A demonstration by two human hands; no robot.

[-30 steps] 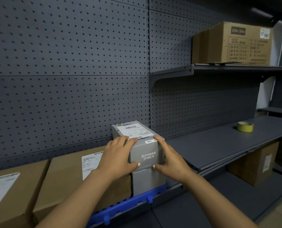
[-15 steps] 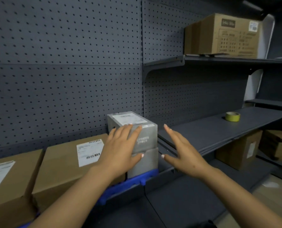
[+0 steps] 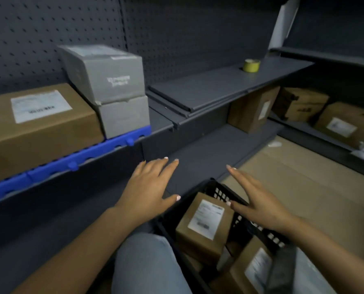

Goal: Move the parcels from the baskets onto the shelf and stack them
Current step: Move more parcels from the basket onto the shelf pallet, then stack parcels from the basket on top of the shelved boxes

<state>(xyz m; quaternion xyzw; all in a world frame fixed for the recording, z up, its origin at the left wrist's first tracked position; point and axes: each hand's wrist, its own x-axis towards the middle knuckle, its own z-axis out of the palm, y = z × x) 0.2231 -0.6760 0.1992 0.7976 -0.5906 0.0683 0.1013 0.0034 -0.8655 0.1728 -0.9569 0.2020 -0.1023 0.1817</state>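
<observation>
1. Shelf: dark metal with pegboard back; it carries the parcels placed so far.
2. Brown parcel: labelled, lies on the shelf at left.
3. Two grey parcels: stacked one on the other, touching the brown parcel's right side.
4. Black basket: below the shelf, holds at least two labelled brown parcels, not yet moved.
5. Left hand, right hand: fingers spread, holding nothing, above the basket.
6. Yellow tape roll: on the right shelf board.
</observation>
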